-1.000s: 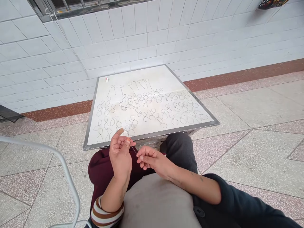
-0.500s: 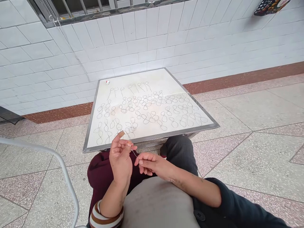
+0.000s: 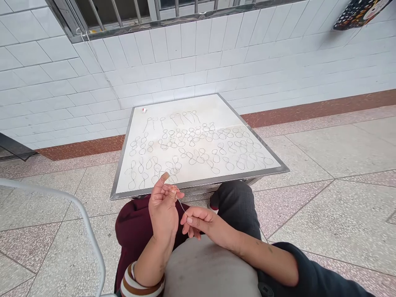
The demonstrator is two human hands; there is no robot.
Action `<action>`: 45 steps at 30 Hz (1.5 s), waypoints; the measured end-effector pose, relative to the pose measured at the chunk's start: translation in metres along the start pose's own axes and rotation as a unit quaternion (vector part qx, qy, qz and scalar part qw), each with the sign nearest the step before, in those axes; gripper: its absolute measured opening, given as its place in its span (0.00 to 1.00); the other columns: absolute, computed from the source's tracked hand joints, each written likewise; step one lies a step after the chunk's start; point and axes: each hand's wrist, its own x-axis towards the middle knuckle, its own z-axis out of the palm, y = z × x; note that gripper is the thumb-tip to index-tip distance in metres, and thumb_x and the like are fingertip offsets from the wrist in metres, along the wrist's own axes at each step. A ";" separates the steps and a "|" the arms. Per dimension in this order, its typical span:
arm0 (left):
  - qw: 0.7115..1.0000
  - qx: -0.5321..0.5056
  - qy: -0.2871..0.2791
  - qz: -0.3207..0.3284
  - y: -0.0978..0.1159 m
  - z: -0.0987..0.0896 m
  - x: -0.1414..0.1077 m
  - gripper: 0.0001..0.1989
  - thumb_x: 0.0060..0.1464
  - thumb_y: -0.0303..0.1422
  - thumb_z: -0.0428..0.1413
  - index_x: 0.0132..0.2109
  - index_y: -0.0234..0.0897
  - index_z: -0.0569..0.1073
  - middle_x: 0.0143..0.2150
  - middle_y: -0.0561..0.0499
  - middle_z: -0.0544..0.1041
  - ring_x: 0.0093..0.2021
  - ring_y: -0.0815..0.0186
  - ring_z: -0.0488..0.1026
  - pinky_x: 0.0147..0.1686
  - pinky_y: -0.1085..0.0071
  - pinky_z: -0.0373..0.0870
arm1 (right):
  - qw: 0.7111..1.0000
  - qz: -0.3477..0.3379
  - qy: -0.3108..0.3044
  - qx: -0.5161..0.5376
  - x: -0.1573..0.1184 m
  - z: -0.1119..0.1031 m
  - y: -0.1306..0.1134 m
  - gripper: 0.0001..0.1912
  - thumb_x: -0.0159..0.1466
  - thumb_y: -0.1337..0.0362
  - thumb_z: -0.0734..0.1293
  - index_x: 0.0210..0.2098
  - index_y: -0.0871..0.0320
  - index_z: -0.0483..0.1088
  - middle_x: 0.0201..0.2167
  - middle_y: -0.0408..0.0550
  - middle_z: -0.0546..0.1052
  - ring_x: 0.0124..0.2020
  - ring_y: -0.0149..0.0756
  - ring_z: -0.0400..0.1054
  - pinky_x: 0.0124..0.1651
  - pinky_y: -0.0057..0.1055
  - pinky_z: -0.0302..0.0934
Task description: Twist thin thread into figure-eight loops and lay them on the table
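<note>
Between my hands runs a thin wire [image 3: 180, 203], slightly bent, in front of the table's near edge. My left hand [image 3: 164, 212] pinches its upper part with thumb and fingers, and the wire curves back over the raised index finger. My right hand [image 3: 206, 222] grips the lower end between thumb and index finger, other fingers curled loosely. Beyond them, a white table [image 3: 185, 173] with a metal rim carries many wire figure-eight loops [image 3: 229, 163] laid in rough rows. Toward the back lie several wires with a single loop and a straight tail [image 3: 175, 119].
A small red-and-white object [image 3: 144, 110] sits at the table's far left corner. The table stands near a white tiled wall [image 3: 173, 66] with a barred window. A pale metal tube frame [image 3: 89, 231] stands at left. A patterned bag [image 3: 360, 14] hangs at upper right.
Both hands have shifted slightly right and down in the view, the right one drawing a little away from the left. More wire shows between them. The camera view has tilted a little.
</note>
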 end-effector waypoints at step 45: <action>0.989 0.133 -0.022 0.066 0.005 0.006 -0.010 0.26 0.50 0.29 0.64 0.57 0.42 0.71 0.29 0.58 0.71 0.34 0.72 0.71 0.44 0.74 0.68 | 0.978 -0.116 0.149 -0.091 0.033 0.002 -0.017 0.15 0.60 0.52 0.69 0.30 0.57 0.69 0.25 0.39 0.70 0.25 0.26 0.61 0.29 0.25 0.59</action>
